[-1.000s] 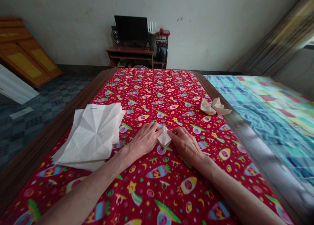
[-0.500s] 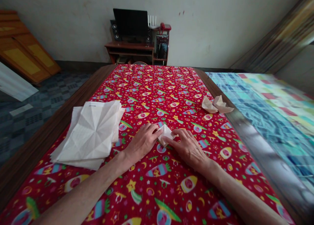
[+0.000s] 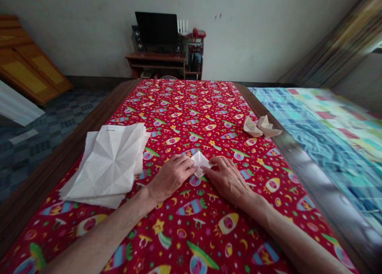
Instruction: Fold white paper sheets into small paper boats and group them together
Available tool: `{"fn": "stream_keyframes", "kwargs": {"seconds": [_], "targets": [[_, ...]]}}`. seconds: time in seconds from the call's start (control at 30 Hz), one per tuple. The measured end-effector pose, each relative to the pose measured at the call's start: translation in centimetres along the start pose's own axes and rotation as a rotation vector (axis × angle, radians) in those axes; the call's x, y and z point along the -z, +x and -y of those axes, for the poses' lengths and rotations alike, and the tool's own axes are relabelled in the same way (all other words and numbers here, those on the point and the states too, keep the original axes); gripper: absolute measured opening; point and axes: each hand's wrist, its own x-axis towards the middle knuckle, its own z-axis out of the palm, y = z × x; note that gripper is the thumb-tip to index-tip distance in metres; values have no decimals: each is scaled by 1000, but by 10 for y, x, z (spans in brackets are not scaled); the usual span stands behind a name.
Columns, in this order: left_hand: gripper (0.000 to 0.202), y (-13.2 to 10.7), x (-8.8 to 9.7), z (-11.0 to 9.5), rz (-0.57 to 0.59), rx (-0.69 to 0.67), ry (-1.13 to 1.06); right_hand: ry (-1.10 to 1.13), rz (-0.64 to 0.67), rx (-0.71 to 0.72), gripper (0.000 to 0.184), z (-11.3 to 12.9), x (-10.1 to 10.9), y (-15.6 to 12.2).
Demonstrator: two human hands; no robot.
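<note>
The folded paper is located on the red patterned cloth, near the middle of the worktop, between the two hands; it is a small white piece, its upper point directed away from the person, its face marked by crease lines.

The left hand is nearly closed, palm down, fingers curled; its thumb and forefinger pinch the left edge of the folded paper; the right hand is partly closed, thumb extended toward the near side of the piece, forefinger bent at its right corner; the two grip that edge; the remaining fingers of both hands are bent, their tips largely hidden.

A stack of white sheets lies to the left of the left hand, apart from it; its layers are unevenly aligned; the top sheet carries creases radiating from its centre and a short dark mark near its far edge.

Two folded paper shapes are positioned side by side, beyond the right hand, near the right edge of the cloth; both have raised points; a bed adjoins the right side; a monitor stands on a desk against the far wall.
</note>
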Motion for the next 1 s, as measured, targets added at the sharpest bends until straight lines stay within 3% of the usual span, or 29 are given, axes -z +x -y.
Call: {"fn": "stream_keyframes", "kwargs": {"seconds": [0.13,0.33,0.47,0.7,1.0], "targets": [[19,2,0,0,18,18,-28,90,-53,-32,23,0,-1,-1],[19,4,-5,0,-14,99,-117,157,-144,-10,39,-3,-10,3],[18,3,-5,0,-22,130,-156,169,-136,44,21,-2,-10,10],[17,1,-5,1,-42,128,-189,175,-107,64,18,1,-9,13],[11,0,-10,2,-80,243,-271,325,-72,-87,18,-2,-8,15]]}}
